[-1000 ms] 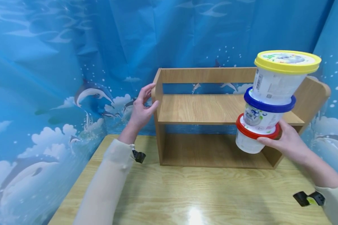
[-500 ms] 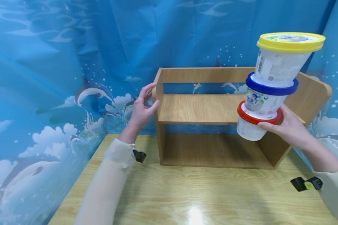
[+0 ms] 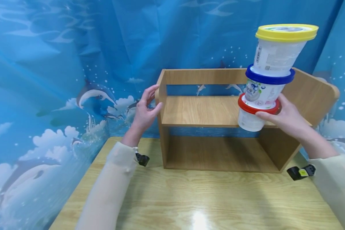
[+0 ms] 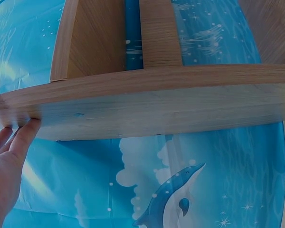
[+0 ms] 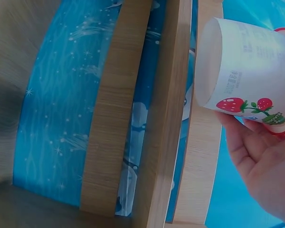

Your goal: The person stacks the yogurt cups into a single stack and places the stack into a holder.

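In the head view, three white tubs are stacked and lean slightly right. The yellow-lidded tub [image 3: 277, 57] tops the blue-lidded tub [image 3: 261, 92], which stands on the red-lidded tub [image 3: 251, 119]. My right hand [image 3: 287, 118] grips the lowest tub near its red rim, in front of the upper shelf board and above its front edge. Strawberries are printed on that tub [image 5: 251, 71] in the right wrist view. My left hand [image 3: 145, 110] holds the left side panel of the wooden shelf [image 3: 201, 110], fingers [image 4: 26, 137] against its outer face, thumb at its front edge.
The two-tier shelf stands on a wooden table [image 3: 195, 198]. Its right side panel [image 3: 313, 92] rises beside the stack. A blue curtain [image 3: 126, 38] with dolphins hangs close behind. Black wrist cameras sit on both sleeves.
My right hand has raised the tub stack, then shifted it a little left and toward the upper shelf board. My left hand has stayed in place on the side panel.
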A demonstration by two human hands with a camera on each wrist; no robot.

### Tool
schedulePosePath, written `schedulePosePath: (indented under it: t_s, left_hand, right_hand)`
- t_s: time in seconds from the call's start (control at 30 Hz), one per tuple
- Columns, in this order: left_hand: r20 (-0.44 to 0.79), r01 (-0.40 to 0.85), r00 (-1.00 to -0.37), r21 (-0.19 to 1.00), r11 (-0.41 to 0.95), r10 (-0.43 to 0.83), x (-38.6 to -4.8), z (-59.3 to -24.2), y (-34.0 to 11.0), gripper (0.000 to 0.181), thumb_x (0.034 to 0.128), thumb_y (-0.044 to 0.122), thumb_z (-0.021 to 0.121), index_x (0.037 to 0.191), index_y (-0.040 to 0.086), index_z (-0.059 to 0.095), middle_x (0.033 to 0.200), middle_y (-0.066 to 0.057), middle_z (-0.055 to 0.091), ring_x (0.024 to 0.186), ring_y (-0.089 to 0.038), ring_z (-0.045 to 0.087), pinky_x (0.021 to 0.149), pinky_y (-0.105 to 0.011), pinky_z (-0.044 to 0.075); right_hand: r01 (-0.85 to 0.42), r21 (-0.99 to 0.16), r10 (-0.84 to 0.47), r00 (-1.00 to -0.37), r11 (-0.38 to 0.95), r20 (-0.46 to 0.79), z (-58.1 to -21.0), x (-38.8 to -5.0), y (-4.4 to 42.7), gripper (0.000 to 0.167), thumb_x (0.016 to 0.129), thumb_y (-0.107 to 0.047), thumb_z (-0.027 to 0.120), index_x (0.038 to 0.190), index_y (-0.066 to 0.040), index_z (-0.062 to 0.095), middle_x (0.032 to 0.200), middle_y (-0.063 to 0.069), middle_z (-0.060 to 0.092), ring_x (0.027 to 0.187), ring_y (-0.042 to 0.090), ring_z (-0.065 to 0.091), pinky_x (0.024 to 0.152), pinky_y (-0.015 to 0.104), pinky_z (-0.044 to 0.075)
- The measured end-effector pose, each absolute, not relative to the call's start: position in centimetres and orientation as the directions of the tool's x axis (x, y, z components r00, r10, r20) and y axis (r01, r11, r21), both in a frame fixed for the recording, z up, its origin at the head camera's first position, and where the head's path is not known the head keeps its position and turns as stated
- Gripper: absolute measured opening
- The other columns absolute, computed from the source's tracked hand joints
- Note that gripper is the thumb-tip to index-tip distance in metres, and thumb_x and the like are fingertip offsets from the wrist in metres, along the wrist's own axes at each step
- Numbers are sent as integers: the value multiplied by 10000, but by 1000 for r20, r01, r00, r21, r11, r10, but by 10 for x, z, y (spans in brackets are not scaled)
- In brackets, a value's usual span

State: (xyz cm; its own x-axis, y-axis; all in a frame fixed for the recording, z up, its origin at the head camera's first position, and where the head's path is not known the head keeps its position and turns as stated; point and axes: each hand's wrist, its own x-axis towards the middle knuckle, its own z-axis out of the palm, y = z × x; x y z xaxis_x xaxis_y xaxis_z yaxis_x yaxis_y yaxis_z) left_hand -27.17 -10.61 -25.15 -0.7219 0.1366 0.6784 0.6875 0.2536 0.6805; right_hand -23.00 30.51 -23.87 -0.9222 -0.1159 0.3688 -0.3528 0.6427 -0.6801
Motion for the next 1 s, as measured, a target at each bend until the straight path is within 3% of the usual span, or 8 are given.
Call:
schedulePosePath:
  t_s: [0.1,0.17,0.5,1.0]
  left_hand:
    - [682,691,-719,677,252,137,-271,-251,-106,513,924,-48,583,1403,23,416,1482,-164,401,1334,-346,411,914,-544,484]
    - [681,689,-719,676,259,136,-271,-251,-106,514,924,-46,584,1405,28,417,1483,-157,402,1335,-339,411,913,-531,489]
    - [680,689,-720,678,256,134,-273,-253,-105,518,922,-43,588,1404,29,415,1485,-152,400,1338,-333,410,917,-522,489]
    - [685,692,-717,676,254,128,-271,-252,-104,501,936,-11,581,1407,22,411,1480,-159,407,1333,-331,418,915,-506,495]
  right_hand:
    - [-334,-701,-107,-931,630,348,-237,-236,301,788,902,-284,695,1522,-293,209,1465,113,361,1255,319,367,947,629,380]
    - [-324,-715,-104,-937,619,334,-237,-240,298,800,897,-304,701,1523,-288,204,1472,118,353,1267,345,356,957,660,361]
    - [-262,-746,-65,-957,613,282,-238,-264,287,953,849,-439,722,1544,-172,126,1518,160,305,1321,402,324,1016,658,320]
    - [-251,-772,-27,-956,585,291,-245,-285,279,950,818,-500,727,1532,-243,155,1509,106,316,1324,368,332,1022,634,336]
